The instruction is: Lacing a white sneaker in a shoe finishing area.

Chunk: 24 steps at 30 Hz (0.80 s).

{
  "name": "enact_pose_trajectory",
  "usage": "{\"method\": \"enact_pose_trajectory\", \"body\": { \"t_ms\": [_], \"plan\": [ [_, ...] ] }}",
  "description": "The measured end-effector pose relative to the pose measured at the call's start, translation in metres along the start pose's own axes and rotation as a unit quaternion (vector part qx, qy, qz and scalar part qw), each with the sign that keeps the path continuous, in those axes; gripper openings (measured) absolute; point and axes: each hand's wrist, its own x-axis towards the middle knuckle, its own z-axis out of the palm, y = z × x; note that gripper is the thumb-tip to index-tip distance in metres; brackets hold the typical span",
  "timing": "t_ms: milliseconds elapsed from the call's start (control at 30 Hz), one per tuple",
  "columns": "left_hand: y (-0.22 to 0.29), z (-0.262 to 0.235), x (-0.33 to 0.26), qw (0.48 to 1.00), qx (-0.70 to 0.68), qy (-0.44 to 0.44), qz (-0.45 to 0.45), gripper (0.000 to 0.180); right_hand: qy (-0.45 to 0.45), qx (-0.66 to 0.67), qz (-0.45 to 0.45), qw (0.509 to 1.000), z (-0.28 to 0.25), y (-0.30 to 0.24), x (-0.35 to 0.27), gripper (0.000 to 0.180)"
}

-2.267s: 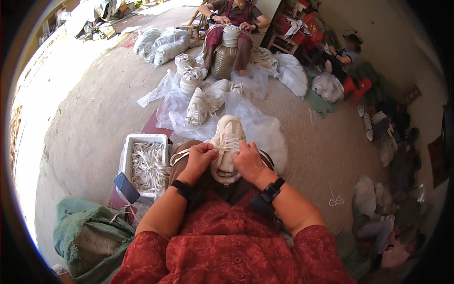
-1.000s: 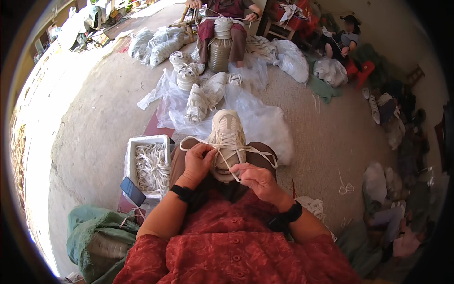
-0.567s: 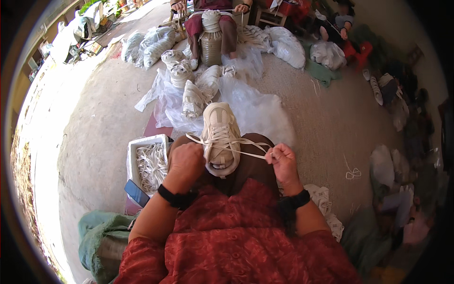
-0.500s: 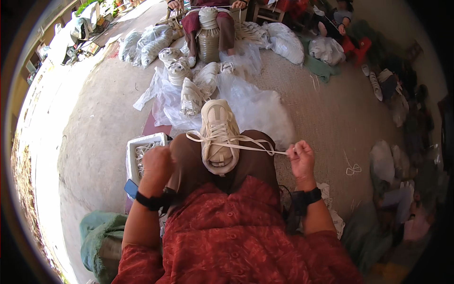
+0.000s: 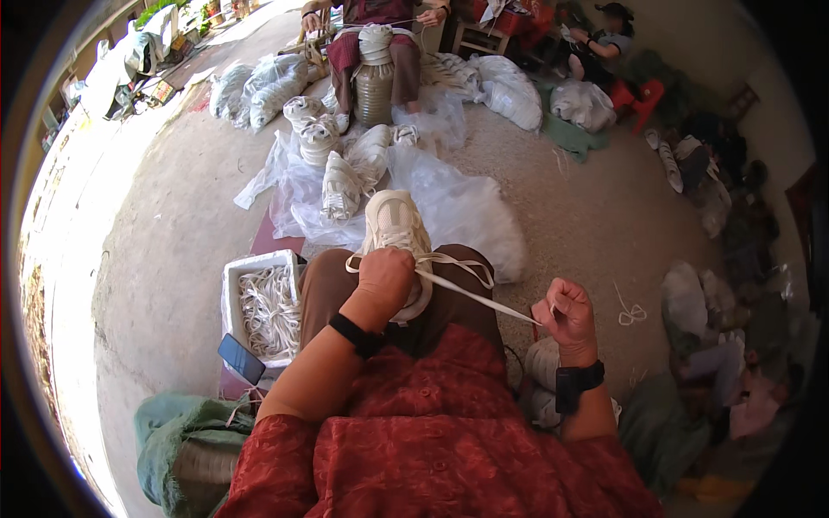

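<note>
A cream sneaker [image 5: 393, 211] rests on my lap between my thighs, toe pointing away from me. My left hand [image 5: 386, 281] is closed over its tongue and lacing, on the shoelace; the back of the hand hides the fingertips and much of the shoe. From there a flat white shoelace [image 5: 484, 300] runs taut to my right hand [image 5: 567, 315], which pinches its end out beside my right knee. Other lace loops stick out on both sides of the shoe.
Left of my knee stands a white foam box [image 5: 229, 298] of loose laces, with a blue phone [image 5: 241, 358] at its corner. Ahead, several sneakers [image 5: 341, 186] lie on clear plastic sheeting [image 5: 466, 207]. Another person [image 5: 406, 65] sits beyond them. Green sacking [image 5: 164, 432] lies at lower left.
My left hand has come from beside the foam box to the shoe's lacing. My right hand has moved slightly right and nearer to me, drawing the lace out straight.
</note>
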Motion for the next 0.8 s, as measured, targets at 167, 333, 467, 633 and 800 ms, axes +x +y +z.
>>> {"method": "enact_pose_trajectory", "body": {
  "t_ms": [167, 333, 467, 633, 800],
  "plan": [
    [-0.018, -0.012, 0.000, 0.994, -0.102, -0.013, 0.025, 0.022, 0.021, -0.011, 0.038, 0.999, -0.017, 0.004, -0.025, 0.026],
    [0.006, -0.012, -0.003, 1.000, 0.014, -0.023, 0.012, 0.012, -0.001, -0.025, 0.086, 0.996, -0.009, 0.012, -0.030, 0.025],
    [-0.001, -0.017, -0.006, 0.999, 0.033, -0.028, 0.027, 0.010, 0.046, -0.049, 0.090, 0.994, -0.017, 0.010, -0.033, 0.022],
    [-0.073, -0.056, -0.074, 0.987, 0.088, -0.046, -0.123, 0.011, 0.197, -0.047, 0.056, 0.978, -0.090, 0.022, -0.063, 0.021],
    [-0.197, -0.059, -0.191, 0.915, 0.188, -0.059, -0.353, 0.007, 0.358, -0.216, 0.188, 0.888, -0.116, 0.046, -0.054, 0.012]
  ]
}}
